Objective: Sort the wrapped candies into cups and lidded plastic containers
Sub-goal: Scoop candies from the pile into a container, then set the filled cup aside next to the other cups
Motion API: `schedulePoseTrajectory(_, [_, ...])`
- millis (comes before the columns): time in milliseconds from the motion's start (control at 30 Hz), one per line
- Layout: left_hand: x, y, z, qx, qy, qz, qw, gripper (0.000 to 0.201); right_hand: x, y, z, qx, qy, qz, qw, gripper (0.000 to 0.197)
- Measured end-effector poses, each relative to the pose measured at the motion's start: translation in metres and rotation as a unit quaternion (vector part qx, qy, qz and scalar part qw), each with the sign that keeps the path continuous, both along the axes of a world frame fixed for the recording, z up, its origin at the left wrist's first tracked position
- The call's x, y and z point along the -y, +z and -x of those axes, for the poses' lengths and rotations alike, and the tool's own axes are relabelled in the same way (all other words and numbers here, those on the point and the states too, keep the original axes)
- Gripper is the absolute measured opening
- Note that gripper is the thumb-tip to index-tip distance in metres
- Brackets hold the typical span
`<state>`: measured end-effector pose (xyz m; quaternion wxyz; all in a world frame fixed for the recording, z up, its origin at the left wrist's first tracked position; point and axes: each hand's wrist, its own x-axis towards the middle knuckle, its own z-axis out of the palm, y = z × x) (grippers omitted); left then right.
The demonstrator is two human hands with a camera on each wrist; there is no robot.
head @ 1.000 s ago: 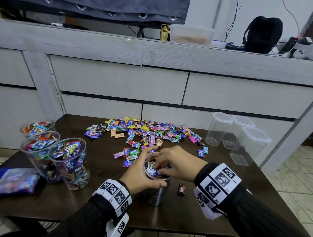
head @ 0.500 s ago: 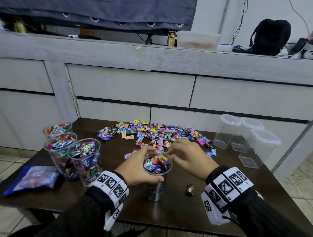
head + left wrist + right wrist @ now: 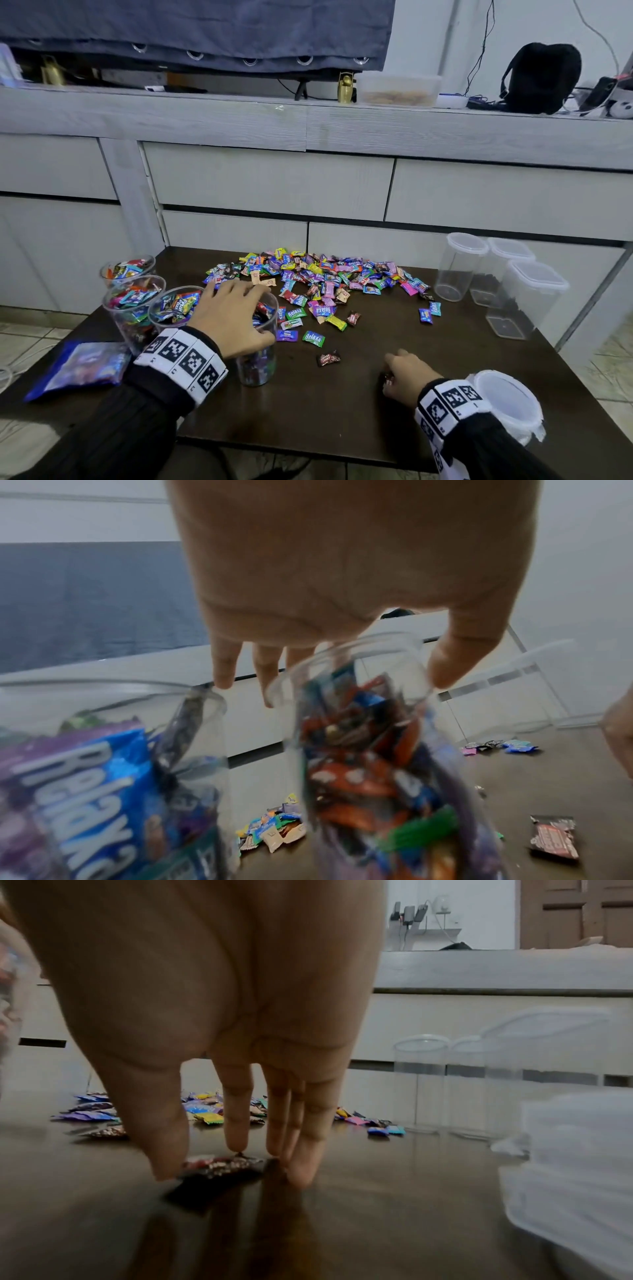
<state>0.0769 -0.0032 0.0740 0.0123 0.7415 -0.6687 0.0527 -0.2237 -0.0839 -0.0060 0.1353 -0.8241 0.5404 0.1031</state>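
so the left hand [image 3: 230, 317] grips the rim of the nearly full clear cup [image 3: 257, 356], fingers curled over it. near right, the right hand [image 3: 219, 1020] fingertips close on a dark brown candy [image 3: 219, 1167] lying on the table [image 3: 342, 411]. next: pinch, lift, drop it in that cup.

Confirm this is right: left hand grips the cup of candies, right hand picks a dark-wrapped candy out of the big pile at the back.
One thing is wrong: the dark candy lies alone on the near table, well clear of the pile. The right wrist view shows the right hand closing on it there. The left hand does grip the cup.
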Motion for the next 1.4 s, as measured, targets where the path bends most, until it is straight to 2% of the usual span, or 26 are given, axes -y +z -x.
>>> schedulePoseTrajectory(133, [0.007, -0.001, -0.002, 0.016, 0.023, -0.01, 1.0, 0.08, 0.005, -0.008, 0.003, 0.009, -0.017, 0.001, 1.0, 0.034])
schedulePoseTrajectory(333, [0.008, -0.008, -0.01, 0.015, 0.034, -0.034, 0.999, 0.094, 0.007, -0.011, 0.003, 0.012, -0.023, 0.006, 1.0, 0.036])
schedulePoseTrajectory(433, [0.008, -0.01, -0.01, 0.019, 0.038, -0.037, 0.998, 0.09, 0.005, -0.01, 0.005, 0.019, -0.02, 0.005, 1.0, 0.039])
schedulePoseTrajectory(533, [0.008, -0.005, -0.006, 0.01, 0.05, -0.023, 0.998, 0.091, 0.006, -0.006, 0.01, 0.045, -0.017, -0.003, 0.999, 0.044])
schedulePoseTrajectory(600, [0.008, -0.001, 0.001, 0.037, 0.052, 0.006, 0.998, 0.088, 0.01, 0.003, 0.016, 0.078, -0.021, -0.002, 0.997, 0.044])
schedulePoseTrajectory(667, [0.009, 0.002, 0.015, 0.079, 0.022, 0.041, 0.996, 0.079, 0.017, 0.019, 0.027, 0.106, -0.025, 0.023, 0.994, 0.042])
schedulePoseTrajectory(733, [0.012, -0.001, 0.032, 0.082, -0.056, 0.063, 0.993, 0.064, 0.027, 0.039, 0.041, 0.136, -0.038, 0.064, 0.988, 0.037])
schedulePoseTrajectory(833, [0.018, -0.02, 0.064, 0.002, -0.197, 0.038, 0.98, 0.048, 0.045, 0.07, 0.067, 0.17, -0.072, 0.153, 0.971, 0.026])
schedulePoseTrajectory(900, [0.023, -0.039, 0.084, -0.052, -0.239, 0.003, 0.97, 0.042, 0.059, 0.088, 0.088, 0.183, -0.112, 0.21, 0.954, 0.023])
schedulePoseTrajectory(1000, [0.035, -0.07, 0.107, -0.081, -0.225, -0.06, 0.969, 0.048, 0.081, 0.107, 0.119, 0.178, -0.192, 0.278, 0.924, 0.036])
schedulePoseTrajectory(1100, [0.045, -0.091, 0.116, -0.089, -0.201, -0.116, 0.969, 0.053, 0.098, 0.116, 0.143, 0.133, -0.28, 0.316, 0.897, 0.056])
schedulePoseTrajectory(1233, [0.056, -0.102, 0.121, -0.1, -0.19, -0.168, 0.962, 0.056, 0.123, 0.111, 0.167, 0.099, -0.364, 0.295, 0.878, 0.077])
schedulePoseTrajectory(1400, [0.063, -0.102, 0.115, -0.1, -0.194, -0.182, 0.959, 0.058, 0.148, 0.088, 0.182, 0.101, -0.416, 0.246, 0.87, 0.091])
